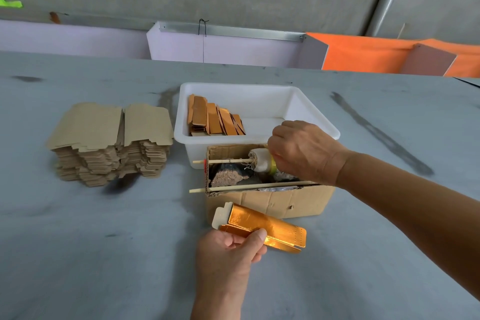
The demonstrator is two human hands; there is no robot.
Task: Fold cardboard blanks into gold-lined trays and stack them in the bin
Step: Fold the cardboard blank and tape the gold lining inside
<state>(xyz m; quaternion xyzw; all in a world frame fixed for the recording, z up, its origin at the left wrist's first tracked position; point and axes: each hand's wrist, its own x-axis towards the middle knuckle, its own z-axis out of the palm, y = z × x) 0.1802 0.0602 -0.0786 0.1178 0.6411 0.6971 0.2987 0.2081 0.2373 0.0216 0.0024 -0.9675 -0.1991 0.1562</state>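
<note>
Near the front edge of the grey table (pixel 104 254), a partly folded gold-lined tray (pixel 262 227) is being held by the left hand (pixel 228 254) — the thumb is being pressed across its gold face while the curled fingers are wrapped under the lower edge. The tray is being kept slightly tilted, its pale cardboard tab pointing up and to the left, its far end lying just in front of a brown cardboard box (pixel 272 202).

Over that box the right hand (pixel 304 150) is being reached in from the right, the forearm stretched across the table and the wrist bent downward. Its fingers are being closed around a yellow-banded, white-wrapped roll (pixel 263 161) mounted on a thin wooden stick (pixel 223 161); a second stick (pixel 246 187) is lying along the box's near rim.

Behind the box, touching it, a white plastic bin (pixel 311 112) is holding a row of finished trays (pixel 215 119), leaned together at its left side. Well to the left, a tall stack of flat cardboard blanks (pixel 111 143) is resting on the table.

No brand, label or readable writing is being shown on any of these things.
</note>
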